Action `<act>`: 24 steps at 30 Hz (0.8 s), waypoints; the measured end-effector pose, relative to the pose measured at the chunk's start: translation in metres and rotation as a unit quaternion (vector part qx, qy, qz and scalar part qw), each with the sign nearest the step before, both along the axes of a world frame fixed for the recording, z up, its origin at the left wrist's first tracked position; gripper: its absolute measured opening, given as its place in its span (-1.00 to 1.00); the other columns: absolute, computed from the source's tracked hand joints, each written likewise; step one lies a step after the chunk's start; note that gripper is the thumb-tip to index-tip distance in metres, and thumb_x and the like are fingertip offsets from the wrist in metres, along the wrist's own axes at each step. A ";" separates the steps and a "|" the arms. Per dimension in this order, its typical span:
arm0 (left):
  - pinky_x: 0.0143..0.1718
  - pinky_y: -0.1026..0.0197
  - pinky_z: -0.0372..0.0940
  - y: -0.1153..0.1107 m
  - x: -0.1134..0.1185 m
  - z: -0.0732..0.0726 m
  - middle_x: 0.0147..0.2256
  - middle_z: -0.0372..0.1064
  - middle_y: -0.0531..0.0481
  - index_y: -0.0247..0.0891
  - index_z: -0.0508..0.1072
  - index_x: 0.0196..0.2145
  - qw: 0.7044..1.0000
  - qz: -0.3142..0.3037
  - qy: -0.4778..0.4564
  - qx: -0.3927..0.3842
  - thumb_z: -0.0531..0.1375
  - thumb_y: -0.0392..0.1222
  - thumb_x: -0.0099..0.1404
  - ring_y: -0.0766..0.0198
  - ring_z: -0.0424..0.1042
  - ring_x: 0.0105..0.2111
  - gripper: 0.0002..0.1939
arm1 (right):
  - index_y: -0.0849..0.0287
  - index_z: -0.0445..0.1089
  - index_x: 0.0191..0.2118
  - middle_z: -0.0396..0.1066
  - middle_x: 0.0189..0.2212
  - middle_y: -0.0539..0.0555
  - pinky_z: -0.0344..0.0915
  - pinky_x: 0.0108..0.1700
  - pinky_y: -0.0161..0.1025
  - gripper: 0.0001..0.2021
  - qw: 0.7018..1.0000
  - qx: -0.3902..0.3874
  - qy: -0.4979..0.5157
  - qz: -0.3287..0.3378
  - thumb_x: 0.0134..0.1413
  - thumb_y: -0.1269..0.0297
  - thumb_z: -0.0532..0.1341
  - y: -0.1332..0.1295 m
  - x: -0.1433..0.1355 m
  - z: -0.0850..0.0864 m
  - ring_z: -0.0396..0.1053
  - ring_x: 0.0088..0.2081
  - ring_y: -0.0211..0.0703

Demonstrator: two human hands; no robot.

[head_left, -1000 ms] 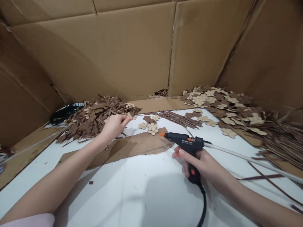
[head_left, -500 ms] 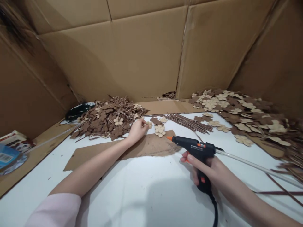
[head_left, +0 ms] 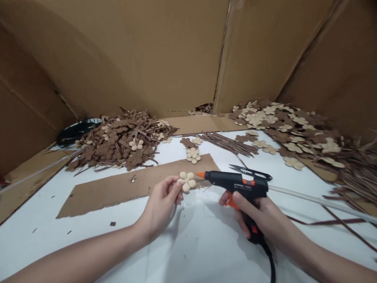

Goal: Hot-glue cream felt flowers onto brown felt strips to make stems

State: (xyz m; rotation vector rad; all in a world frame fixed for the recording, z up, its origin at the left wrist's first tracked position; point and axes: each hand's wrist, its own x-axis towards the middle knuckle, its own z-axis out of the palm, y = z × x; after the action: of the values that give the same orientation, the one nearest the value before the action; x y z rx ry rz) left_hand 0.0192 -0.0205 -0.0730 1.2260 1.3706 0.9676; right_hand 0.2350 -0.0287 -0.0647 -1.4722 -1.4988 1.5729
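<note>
Between thumb and fingers, my left hand (head_left: 163,204) pinches a cream five-petal flower (head_left: 187,182) by its left edge, raised over the table in front of the cardboard strip (head_left: 118,186). My right hand (head_left: 250,210) is wrapped round the handle of a black glue gun (head_left: 228,181) with an orange tip and orange trigger. A long pale glue stick (head_left: 306,199) sticks out of its back. The orange tip points left, right beside the flower's petals; whether it touches them I cannot tell. Behind the gun lie black thread snips (head_left: 253,172), partly covered.
Brown strips and flowers form a heap (head_left: 114,141) at the left. Another pile of cream and brown flowers (head_left: 277,122) lies at the right. Between them are a bundle of brown strips (head_left: 228,143) and a few flowers (head_left: 193,154). Cardboard walls (head_left: 141,59) enclose the white tabletop (head_left: 141,251).
My left hand has lifted a cream flower from the small group at the back and brought it nearer, to the glue gun's tip. The gun has shifted slightly left, and the camera view has moved.
</note>
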 end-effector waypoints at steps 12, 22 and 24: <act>-0.50 0.32 0.10 0.005 -0.002 -0.001 -0.59 0.22 0.09 -0.29 0.41 -0.32 1.000 0.009 0.029 -0.007 0.10 -0.01 0.21 0.35 0.17 -0.54 -0.73 | 0.16 0.35 -0.43 0.10 -0.86 -0.13 0.04 -0.56 -0.30 -0.58 0.998 -0.028 -0.049 -0.033 -0.02 -0.14 0.04 -0.007 -0.008 0.006 0.05 -0.72 -0.29; -0.50 0.34 0.13 0.003 -0.001 0.003 -0.59 0.23 0.09 -0.27 0.33 -0.46 0.999 0.003 0.021 -0.026 0.10 -0.01 0.21 0.36 0.19 -0.56 -0.74 | 0.17 0.34 -0.46 0.11 -0.87 -0.14 0.09 -0.56 -0.33 -0.61 0.999 0.004 -0.046 -0.011 0.01 -0.07 0.05 -0.006 -0.010 0.003 0.09 -0.73 -0.32; -0.52 0.33 0.12 0.004 -0.001 0.003 -0.61 0.22 0.10 -0.26 0.32 -0.48 1.000 -0.003 0.017 -0.026 0.09 -0.01 0.22 0.37 0.19 -0.58 -0.74 | 0.17 0.33 -0.47 0.11 -0.87 -0.14 0.09 -0.57 -0.32 -0.61 0.999 0.008 -0.044 -0.017 0.00 -0.09 0.05 -0.007 -0.011 0.002 0.10 -0.74 -0.31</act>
State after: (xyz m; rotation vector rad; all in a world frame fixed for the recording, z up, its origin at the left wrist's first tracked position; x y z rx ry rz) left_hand 0.0184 -0.0166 -0.0701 1.2112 1.4100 0.9051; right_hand 0.2236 -0.0353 -0.0624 -1.5677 -1.5234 1.4893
